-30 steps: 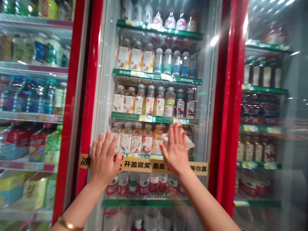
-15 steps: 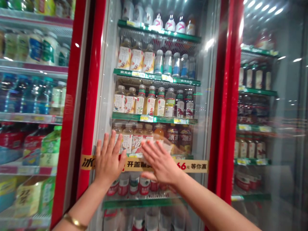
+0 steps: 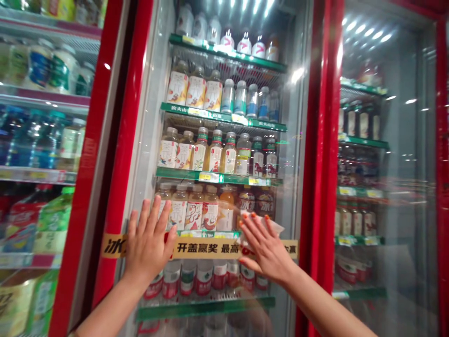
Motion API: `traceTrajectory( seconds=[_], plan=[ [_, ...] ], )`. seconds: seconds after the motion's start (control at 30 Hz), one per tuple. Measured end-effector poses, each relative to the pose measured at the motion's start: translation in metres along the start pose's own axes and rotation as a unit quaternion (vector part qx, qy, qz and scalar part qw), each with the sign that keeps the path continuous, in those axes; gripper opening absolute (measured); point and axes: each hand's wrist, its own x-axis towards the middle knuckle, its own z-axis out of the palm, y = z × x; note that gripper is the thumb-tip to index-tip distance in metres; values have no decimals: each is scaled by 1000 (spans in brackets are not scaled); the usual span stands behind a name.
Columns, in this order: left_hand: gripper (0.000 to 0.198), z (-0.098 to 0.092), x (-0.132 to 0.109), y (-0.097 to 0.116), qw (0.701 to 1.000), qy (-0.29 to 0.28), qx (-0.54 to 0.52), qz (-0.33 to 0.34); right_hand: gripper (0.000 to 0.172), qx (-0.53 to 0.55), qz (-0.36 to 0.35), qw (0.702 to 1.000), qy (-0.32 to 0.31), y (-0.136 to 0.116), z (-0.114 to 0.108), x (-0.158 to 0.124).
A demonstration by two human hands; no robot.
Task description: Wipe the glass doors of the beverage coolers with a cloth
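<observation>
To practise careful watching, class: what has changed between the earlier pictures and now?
The right hand swept left across the glass door, then back right and lower, with the white cloth at its fingers. The left hand stayed flat on the glass; the bottles stayed shelved.

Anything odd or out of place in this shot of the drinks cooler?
One thing stands out: a crumpled white tissue lies under the fingers of the right hand, against the glass door. It looks odd because it hides part of the bottles behind the glass. The left hand lies flat on the door.
</observation>
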Motion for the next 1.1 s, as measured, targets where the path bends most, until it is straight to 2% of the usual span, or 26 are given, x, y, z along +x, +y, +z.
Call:
traceTrajectory(
  seconds=[0.03, 0.1, 0.13, 0.17, 0.2, 0.23, 0.3, 0.33, 0.37, 0.4, 0.43, 0.47, 0.53, 0.6, 0.63, 0.67, 0.73, 0.77, 0.8, 0.83, 0.9, 0.97, 1.0, 1.03, 1.07, 1.1],
  plan=[
    [82, 0, 0, 0, 1000, 0, -1, -1, 90, -5, 65, 998, 14, 11, -1, 0],
    [83, -1, -1, 1, 1000, 3, 0, -3, 85, 0, 249, 966, 65, 33, -3, 11],
    [83, -1, -1, 1, 1000, 5, 2, -3, 84, 6, 312, 946, 86, 39, -5, 20],
    [83, -2, -1, 1, 1000, 6, 6, -2, 85, 12, 336, 937, 95, 40, -6, 28],
    [83, -2, -1, 1, 1000, 5, 11, -1, 87, 15, 320, 943, 91, 34, -7, 35],
    [82, -2, -1, 1, 1000, 5, 16, 1, 88, 16, 263, 962, 75, 24, -7, 38],
    [82, -2, -1, 1, 1000, 3, 19, 4, 94, 13, 72, 997, 26, -1, -7, 33],
    [82, -2, -1, 1, 1000, 2, 20, 4, 97, 7, -15, 1000, 7, -9, -7, 26],
    [83, -2, -1, 1, 1000, 0, 20, 2, 97, -2, -62, 998, -3, -13, -7, 18],
    [83, -2, -1, 2, 1000, -3, 20, -1, 96, -10, -60, 998, -2, -10, -6, 12],
    [84, -1, -1, 2, 1000, -6, 20, -3, 92, -16, -8, 1000, 8, -2, -6, 9],
    [84, -1, 0, 3, 1000, -9, 20, -4, 88, -16, 80, 996, 26, 9, -7, 10],
    [85, 0, 0, 4, 1000, -12, 20, -4, 83, -2, 259, 963, 69, 30, -7, 26],
    [85, 0, 0, 5, 1000, -12, 18, -3, 84, 14, 334, 938, 93, 34, -9, 51],
    [85, -1, 0, 5, 1000, -10, 14, -4, 86, 21, 313, 945, 90, 28, -9, 62],
    [85, -2, 0, 4, 1000, -7, 10, -4, 89, 31, 248, 966, 73, 17, -10, 70],
    [83, -6, 0, 0, 1000, -9, 4, 2, 96, 56, 48, 997, 5, -6, -11, 73],
    [82, -8, 1, -3, 1000, -13, 4, 8, 98, 62, -33, 997, -24, -12, -11, 71],
    [81, -9, 1, -7, 1000, -19, 6, 17, 97, 59, -67, 995, -40, -13, -11, 66],
    [80, -11, 1, -10, 999, -25, 9, 27, 93, 47, -43, 997, -37, -8, -11, 63],
    [79, -12, 1, -15, 998, -29, 21, 46, 84, 15, 138, 990, 15, 12, -12, 64],
    [79, -11, 0, -18, 998, -20, 35, 51, 83, 1, 310, 947, 79, 26, -10, 76],
    [80, -10, -1, -19, 998, -11, 42, 48, 84, 7, 341, 935, 97, 25, -9, 84],
    [82, -9, -2, -19, 998, -4, 48, 43, 85, 17, 327, 939, 105, 18, -7, 90],
    [85, -9, -3, -18, 998, 4, 52, 38, 86, 34, 267, 958, 101, 4, -6, 95],
    [88, -8, -4, -18, 998, 10, 55, 35, 87, 54, 168, 981, 84, -12, -4, 98]
  ],
)
